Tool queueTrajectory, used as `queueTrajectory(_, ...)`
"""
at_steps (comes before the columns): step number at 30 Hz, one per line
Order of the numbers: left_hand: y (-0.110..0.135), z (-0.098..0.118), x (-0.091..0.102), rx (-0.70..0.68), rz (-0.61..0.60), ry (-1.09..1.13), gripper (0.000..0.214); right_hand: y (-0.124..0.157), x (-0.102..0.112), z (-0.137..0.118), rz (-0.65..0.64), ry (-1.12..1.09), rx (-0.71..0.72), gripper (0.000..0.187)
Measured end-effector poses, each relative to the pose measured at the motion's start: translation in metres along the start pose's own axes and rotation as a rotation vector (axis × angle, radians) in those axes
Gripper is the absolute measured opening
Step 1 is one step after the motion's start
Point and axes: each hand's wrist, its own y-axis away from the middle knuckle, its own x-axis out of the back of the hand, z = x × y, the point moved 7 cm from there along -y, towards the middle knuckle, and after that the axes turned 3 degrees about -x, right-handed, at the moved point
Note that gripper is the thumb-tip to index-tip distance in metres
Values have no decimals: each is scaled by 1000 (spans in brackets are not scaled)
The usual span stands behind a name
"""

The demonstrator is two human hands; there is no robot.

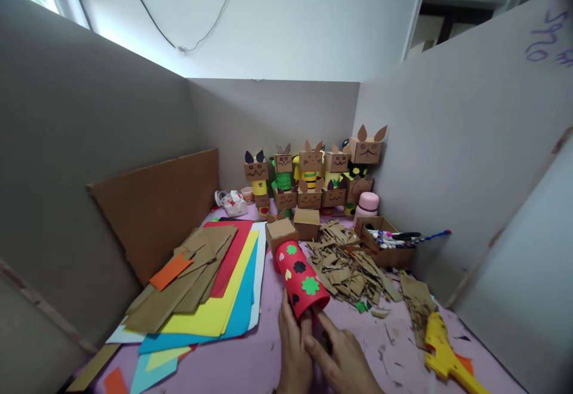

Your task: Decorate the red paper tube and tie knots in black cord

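A red paper tube [292, 265] decorated with green and black flowers and small hearts lies tilted, its open end toward me. A small cardboard box [280, 233] sits at its far end, with brown ear-like pieces behind it. My left hand [295, 340] grips the tube's near end from below and the left. At the lower right rim is my right hand [344, 352], its fingers curled at the opening and fingertips partly hidden. Just beyond stands another plain cardboard box [307, 224].
Coloured sheets [233, 304] and cardboard pieces [197, 268] lie left. Cardboard scraps [353, 268] are heaped right, near a box of pens [389, 254]. A yellow glue gun [443, 346] rests front right. Several cardboard animal figures [310, 161] stand at the back near a pink bottle [367, 203].
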Motion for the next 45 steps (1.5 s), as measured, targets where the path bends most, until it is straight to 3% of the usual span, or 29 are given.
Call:
queueTrajectory(22, 2, -11, 1, -5, 11, -25, 60, 1, 1, 5, 25, -24, 3, 75)
queueTrajectory(32, 1, -19, -2, -6, -53, -37, 56, 2, -1, 14, 49, 28, -29, 78)
queueTrajectory(35, 1, -20, -1, 34, -61, 6, 64, 2, 0, 13, 43, 23, -30, 76)
queueTrajectory(45, 0, -24, -2, -62, -116, 21, 70, 2, 4, 12, 88, -62, -2, 67)
